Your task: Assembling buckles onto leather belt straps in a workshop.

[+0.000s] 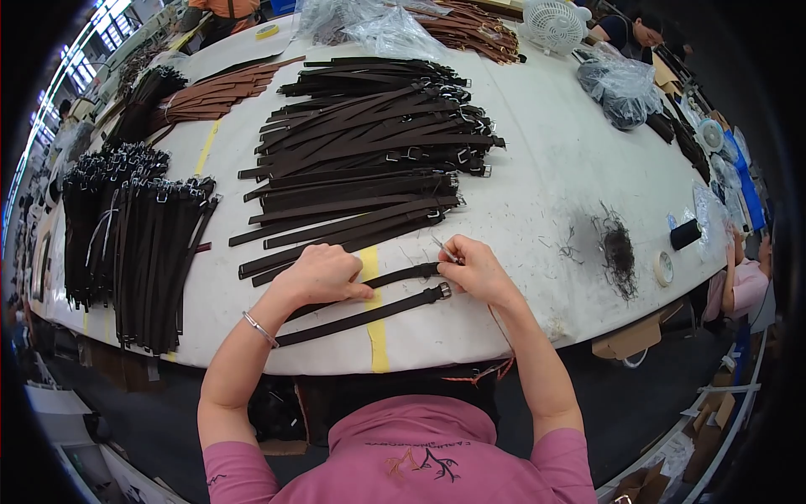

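My left hand [326, 274] is closed on a dark brown belt [406, 274] lying slantwise across a yellow tape strip, with its thumb against the strap. My right hand [475, 270] closes round small metal thread snips [446, 249]; their tips point up and left. The fingers of that hand also touch the belt's right end, whose tip they hide. Nearer to me lies a second dark belt [357, 321] with a metal buckle, below both hands. Just beyond my hands spreads a large pile of dark belts [369, 134], buckles mostly to the right.
Bundles of dark belts [126, 227] stand at the left table edge. Brown straps [227, 92] lie farther back. On the right are thread scraps [618, 252], a tape roll [663, 269] and a black spool [685, 234]. A white fan [556, 25] stands behind; other people work nearby.
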A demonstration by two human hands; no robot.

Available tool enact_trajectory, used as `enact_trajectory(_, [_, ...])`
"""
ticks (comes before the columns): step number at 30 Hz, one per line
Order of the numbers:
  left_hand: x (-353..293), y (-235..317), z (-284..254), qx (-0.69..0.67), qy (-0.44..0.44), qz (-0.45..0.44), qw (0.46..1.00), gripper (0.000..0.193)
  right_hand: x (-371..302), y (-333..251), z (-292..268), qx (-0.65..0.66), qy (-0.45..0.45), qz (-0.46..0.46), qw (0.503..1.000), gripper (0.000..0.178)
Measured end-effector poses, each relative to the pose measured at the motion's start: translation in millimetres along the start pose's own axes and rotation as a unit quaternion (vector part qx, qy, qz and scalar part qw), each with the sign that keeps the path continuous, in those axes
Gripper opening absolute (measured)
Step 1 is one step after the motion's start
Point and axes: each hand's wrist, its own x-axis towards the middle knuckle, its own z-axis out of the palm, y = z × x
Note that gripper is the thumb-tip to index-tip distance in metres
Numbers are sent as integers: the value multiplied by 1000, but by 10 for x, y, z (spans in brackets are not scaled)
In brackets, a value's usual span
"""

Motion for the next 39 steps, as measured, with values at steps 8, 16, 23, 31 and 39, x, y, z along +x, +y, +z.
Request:
enact_trajectory(8, [419, 423, 343, -134, 282, 189, 931, 40, 125, -17, -24, 152, -5, 91, 984, 19])
enact_trajectory(16, [668, 456, 532, -113, 321, 220, 914, 11, 172, 96, 19, 69, 33, -9, 997, 15])
enact_trajectory(23, [638, 409, 498, -179, 305, 233, 906, 6, -263, -313, 30, -160, 78, 35, 983, 26])
enact_trajectory(31, [710, 396, 471, -217, 273, 191, 917, 7, -341, -172, 67, -223, 77, -40, 971, 20])
enact_trajectory(39, [721, 435, 496, -195, 300, 186, 915, 7, -280, -278, 51, -273, 52, -52, 959, 16])
